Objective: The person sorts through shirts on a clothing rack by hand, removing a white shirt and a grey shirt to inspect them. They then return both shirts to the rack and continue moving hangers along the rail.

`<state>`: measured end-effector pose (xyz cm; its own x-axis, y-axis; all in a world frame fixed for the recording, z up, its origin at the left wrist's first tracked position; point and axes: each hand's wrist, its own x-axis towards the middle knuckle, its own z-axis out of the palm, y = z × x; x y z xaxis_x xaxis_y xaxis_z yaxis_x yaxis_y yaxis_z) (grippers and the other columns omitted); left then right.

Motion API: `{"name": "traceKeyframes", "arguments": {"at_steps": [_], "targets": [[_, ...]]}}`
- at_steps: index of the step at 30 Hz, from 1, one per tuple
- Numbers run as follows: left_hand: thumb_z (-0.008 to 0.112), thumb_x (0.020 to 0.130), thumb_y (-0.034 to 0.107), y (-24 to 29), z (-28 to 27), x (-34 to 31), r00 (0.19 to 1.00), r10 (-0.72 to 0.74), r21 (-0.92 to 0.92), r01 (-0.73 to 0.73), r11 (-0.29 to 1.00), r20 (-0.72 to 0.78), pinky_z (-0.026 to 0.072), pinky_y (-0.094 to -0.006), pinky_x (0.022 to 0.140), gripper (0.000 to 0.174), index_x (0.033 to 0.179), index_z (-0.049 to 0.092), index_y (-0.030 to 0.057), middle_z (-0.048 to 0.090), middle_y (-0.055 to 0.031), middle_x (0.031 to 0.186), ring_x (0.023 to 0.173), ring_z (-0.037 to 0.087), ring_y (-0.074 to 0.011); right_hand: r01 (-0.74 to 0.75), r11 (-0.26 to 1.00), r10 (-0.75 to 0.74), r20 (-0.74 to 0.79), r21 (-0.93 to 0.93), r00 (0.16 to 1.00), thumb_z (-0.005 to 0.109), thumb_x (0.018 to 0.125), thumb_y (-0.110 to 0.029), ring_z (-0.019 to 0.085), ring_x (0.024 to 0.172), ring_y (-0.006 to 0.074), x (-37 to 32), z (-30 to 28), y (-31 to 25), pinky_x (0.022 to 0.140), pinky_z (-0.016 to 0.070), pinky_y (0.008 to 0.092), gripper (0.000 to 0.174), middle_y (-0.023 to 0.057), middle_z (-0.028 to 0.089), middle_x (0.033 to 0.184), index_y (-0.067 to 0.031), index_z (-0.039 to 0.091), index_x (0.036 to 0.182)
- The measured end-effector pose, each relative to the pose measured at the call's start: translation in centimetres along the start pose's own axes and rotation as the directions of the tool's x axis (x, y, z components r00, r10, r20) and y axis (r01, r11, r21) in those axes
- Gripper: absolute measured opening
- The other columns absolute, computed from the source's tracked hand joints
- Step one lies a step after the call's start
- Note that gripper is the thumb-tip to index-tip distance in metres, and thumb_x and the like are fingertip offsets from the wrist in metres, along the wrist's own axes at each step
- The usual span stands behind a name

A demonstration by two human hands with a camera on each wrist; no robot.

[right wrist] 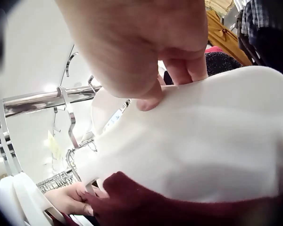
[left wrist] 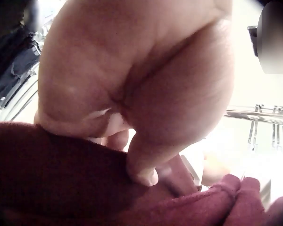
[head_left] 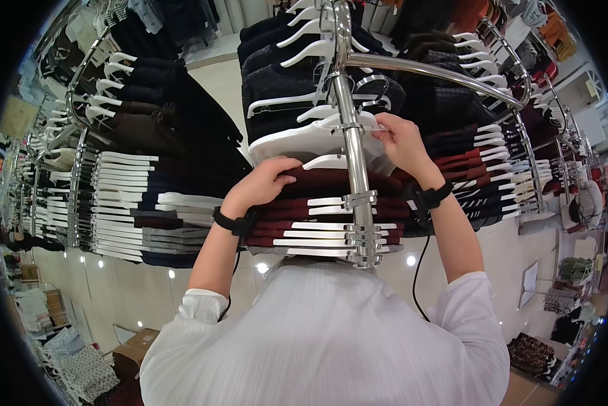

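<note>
A white top point(head_left: 283, 144) hangs from the chrome rail point(head_left: 353, 145) in front of me. At its right shoulder my right hand point(head_left: 404, 145) pinches the fabric near the neckline; the right wrist view shows the thumb on the near face of the white top point(right wrist: 203, 141) and the fingers behind. Just nearer to me hangs a dark red knit garment point(head_left: 310, 181) on a white hanger point(head_left: 325, 162). My left hand point(head_left: 260, 184) grips its left shoulder. Seen from the left wrist, the thumb lies in front of the dark red knit garment point(left wrist: 61, 174), other fingers behind.
Dark garments point(head_left: 277, 74) on white hangers fill the far part of the rail. Nearer hang several red garments point(head_left: 263, 223). Side racks hold dark clothes at left point(head_left: 162, 128) and red ones at right point(head_left: 459, 162). A curved chrome bar point(head_left: 439, 78) branches right.
</note>
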<state>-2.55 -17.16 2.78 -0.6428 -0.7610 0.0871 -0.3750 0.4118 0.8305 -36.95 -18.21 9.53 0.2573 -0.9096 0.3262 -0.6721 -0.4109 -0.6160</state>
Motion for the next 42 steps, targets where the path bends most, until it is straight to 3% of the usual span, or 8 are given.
{"name": "traceKeyframes", "arguments": {"at_steps": [4, 13, 20, 29, 34, 36, 38, 42], "targets": [[0.068, 0.094, -0.002, 0.4, 0.1, -0.1, 0.997, -0.054, -0.071, 0.058, 0.996, 0.054, 0.0520, -0.0419, 0.098, 0.034, 0.127, 0.066, -0.0019, 0.070, -0.0214, 0.119, 0.111, 0.064, -0.0419, 0.082, 0.997, -0.082, 0.009, -0.003, 0.997, 0.058, 0.085, 0.011, 0.076, 0.099, 0.0377, 0.8, 0.3, 0.3, 0.079, 0.0594, 0.0389, 0.028, 0.0208, 0.073, 0.102, 0.0002, 0.067, 0.110], [0.068, 0.093, -0.001, -0.2, 1.2, -0.4, 0.997, 0.020, 0.034, -0.018, 0.999, -0.068, 0.0514, -0.0407, 0.099, 0.033, 0.126, 0.064, -0.0028, 0.070, -0.0192, 0.120, 0.112, 0.064, -0.0398, -0.065, 0.997, 0.070, 0.160, -0.036, 0.985, 0.064, 0.087, 0.006, 0.072, 0.096, 0.0430, 0.7, 2.0, -0.3, 0.080, 0.0583, 0.0427, 0.022, 0.0237, 0.072, 0.098, -0.0007, 0.069, 0.107], [0.068, 0.093, -0.001, 0.0, 0.5, 0.5, 0.994, 0.022, 0.079, -0.013, 0.997, -0.110, 0.0521, -0.0410, 0.097, 0.032, 0.124, 0.064, -0.0030, 0.070, -0.0184, 0.119, 0.111, 0.065, -0.0393, -0.034, 0.999, 0.034, 0.101, -0.004, 0.994, 0.071, 0.087, 0.002, 0.070, 0.092, 0.0454, 1.5, 3.1, 2.0, 0.078, 0.0571, 0.0426, 0.019, 0.0240, 0.072, 0.097, -0.0008, 0.070, 0.106], [0.070, 0.093, -0.002, -0.8, -0.2, 2.4, 0.987, -0.018, 0.031, 0.024, 0.999, -0.162, 0.0540, -0.0368, 0.093, 0.032, 0.125, 0.065, -0.0025, 0.071, -0.0193, 0.114, 0.104, 0.069, -0.0317, -0.060, 0.997, 0.058, 0.053, 0.039, 0.997, 0.075, 0.088, -0.001, 0.076, 0.091, 0.0363, 2.6, 3.9, 3.6, 0.084, 0.0589, 0.0397, 0.022, 0.0200, 0.076, 0.097, 0.0024, 0.068, 0.108], [0.079, 0.088, 0.003, -0.7, -0.2, 1.9, 0.972, 0.001, 0.022, 0.005, 1.000, -0.235, 0.0557, -0.0369, 0.090, 0.038, 0.124, 0.067, -0.0001, 0.074, -0.0168, 0.107, 0.100, 0.072, -0.0286, -0.077, 0.967, 0.089, -0.040, 0.242, 0.995, 0.086, 0.083, -0.015, 0.072, 0.097, 0.0260, 0.5, 2.5, 5.3, 0.089, 0.0585, 0.0381, 0.040, 0.0142, 0.072, 0.102, 0.0014, 0.067, 0.114], [0.084, 0.084, 0.007, -1.0, -0.7, 0.6, 0.951, -0.054, 0.069, 0.079, 0.995, -0.305, 0.0572, -0.0372, 0.087, 0.043, 0.123, 0.068, 0.0017, 0.075, -0.0146, 0.103, 0.098, 0.074, -0.0270, 0.006, 0.988, 0.005, -0.069, 0.157, 0.998, 0.088, 0.082, -0.018, 0.071, 0.100, 0.0270, -0.8, 1.3, 5.6, 0.090, 0.0570, 0.0361, 0.039, 0.0144, 0.071, 0.101, 0.0009, 0.068, 0.110], [0.087, 0.082, 0.014, -1.3, -1.3, -0.9, 0.934, -0.085, 0.101, 0.128, 0.987, -0.347, 0.0579, -0.0410, 0.085, 0.041, 0.119, 0.072, 0.0026, 0.075, -0.0191, 0.106, 0.098, 0.074, -0.0351, 0.053, 0.998, -0.051, 0.083, -0.016, 0.995, 0.088, 0.081, -0.021, 0.071, 0.097, 0.0299, -2.3, 0.1, 5.3, 0.089, 0.0564, 0.0369, 0.038, 0.0141, 0.070, 0.099, 0.0012, 0.070, 0.105], [0.083, 0.086, 0.016, -3.8, -1.3, -2.6, 0.916, -0.156, 0.200, 0.243, 0.949, -0.369, 0.0587, -0.0432, 0.081, 0.029, 0.111, 0.076, 0.0016, 0.076, -0.0216, 0.100, 0.092, 0.074, -0.0398, 0.039, 0.990, -0.012, 0.190, -0.138, 0.982, 0.085, 0.083, -0.019, 0.070, 0.102, 0.0382, -4.5, 1.1, 6.9, 0.088, 0.0563, 0.0437, 0.034, 0.0192, 0.075, 0.107, 0.0003, 0.074, 0.109]]}}
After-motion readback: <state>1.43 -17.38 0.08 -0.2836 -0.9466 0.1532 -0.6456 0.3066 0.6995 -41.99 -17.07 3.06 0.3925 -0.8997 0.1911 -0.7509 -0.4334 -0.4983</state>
